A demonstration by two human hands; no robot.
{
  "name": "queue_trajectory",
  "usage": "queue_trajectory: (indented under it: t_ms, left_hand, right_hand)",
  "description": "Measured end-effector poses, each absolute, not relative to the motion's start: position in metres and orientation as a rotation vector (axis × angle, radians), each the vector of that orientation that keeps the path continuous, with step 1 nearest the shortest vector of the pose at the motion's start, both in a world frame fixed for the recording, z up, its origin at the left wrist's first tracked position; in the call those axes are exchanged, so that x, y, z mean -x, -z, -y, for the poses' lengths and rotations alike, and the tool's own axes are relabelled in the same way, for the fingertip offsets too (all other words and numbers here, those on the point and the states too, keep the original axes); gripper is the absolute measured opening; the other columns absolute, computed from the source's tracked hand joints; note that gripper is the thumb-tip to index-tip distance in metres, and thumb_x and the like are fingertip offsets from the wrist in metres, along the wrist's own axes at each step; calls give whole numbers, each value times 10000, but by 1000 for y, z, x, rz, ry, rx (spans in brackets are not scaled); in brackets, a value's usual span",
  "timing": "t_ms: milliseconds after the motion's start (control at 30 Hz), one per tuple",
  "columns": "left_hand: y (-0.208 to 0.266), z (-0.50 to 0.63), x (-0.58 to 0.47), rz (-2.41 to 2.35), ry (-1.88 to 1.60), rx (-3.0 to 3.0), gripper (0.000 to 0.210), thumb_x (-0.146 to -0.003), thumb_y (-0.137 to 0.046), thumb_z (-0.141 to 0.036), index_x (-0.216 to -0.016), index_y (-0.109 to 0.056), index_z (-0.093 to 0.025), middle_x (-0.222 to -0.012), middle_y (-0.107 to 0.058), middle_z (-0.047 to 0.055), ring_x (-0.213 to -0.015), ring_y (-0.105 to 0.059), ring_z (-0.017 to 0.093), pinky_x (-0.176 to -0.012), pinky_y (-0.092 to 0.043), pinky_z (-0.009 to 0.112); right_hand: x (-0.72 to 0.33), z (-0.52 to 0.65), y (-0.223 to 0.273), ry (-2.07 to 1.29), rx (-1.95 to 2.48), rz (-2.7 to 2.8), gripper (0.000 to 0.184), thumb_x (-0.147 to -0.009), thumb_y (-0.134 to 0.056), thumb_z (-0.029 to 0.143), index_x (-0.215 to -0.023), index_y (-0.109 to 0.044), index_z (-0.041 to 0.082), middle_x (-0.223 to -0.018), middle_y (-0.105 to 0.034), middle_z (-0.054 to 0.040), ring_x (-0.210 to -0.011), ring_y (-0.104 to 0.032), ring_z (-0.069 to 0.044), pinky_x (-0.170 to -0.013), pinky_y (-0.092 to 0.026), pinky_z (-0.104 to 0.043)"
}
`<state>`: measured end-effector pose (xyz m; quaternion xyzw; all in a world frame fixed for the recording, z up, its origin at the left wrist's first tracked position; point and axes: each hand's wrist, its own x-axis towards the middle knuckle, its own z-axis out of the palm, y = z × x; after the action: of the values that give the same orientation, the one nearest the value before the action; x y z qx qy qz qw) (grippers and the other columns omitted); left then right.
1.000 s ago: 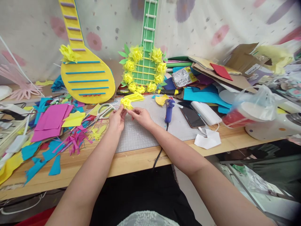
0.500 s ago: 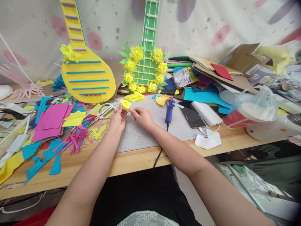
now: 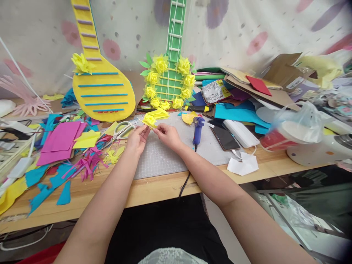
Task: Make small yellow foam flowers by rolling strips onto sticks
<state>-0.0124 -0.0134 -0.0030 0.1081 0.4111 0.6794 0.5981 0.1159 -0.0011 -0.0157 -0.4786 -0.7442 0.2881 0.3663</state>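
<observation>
Between my two hands is a yellow paper flower, held above the grey cutting mat. The fingers of my left hand pinch it from the left and below. My right hand has thumb and forefinger closed on its right side. Just behind the flower lie folded yellow paper pieces. White-handled scissors rest to the left of my left hand. A blue glue gun stands on the mat to the right, its cord running over the table edge.
Behind stand a yellow paper lute shape and a green one ringed with yellow flowers. Magenta paper sheets and scraps cover the left. A phone, a white power bank and a bagged red cup sit right.
The flower has turned in my fingers and shifted slightly right, with its petals now facing more away and leftward. Both hands stay close together; the tabletop things have not moved.
</observation>
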Motion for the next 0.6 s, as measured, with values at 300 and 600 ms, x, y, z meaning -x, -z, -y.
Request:
queue_trajectory:
  t_ms: [300, 600]
  left_hand:
    - [4, 15, 12, -1073, -1581, -309, 237, -667, -590, 21, -729, -445, -156, -651, -633, 5, -610, -626, 90, -677, -502, 220]
    - [4, 14, 9, -1162, -1684, -435, 361, -637, -591, 0, -704, -297, -197, -582, -601, -33, -565, -616, 100, -694, -511, 267]
  right_hand:
    - [-126, -8, 16, -703, 1194, 2097, 319, -848, -436, 389, -632, -532, 174, -586, -504, 18, -578, -417, -100, -573, -280, -231]
    - [-121, -4, 18, -808, 1196, 2050, 337, -861, -411, 433, -732, -583, 172, -573, -514, 28, -558, -430, -93, -583, -295, -223]
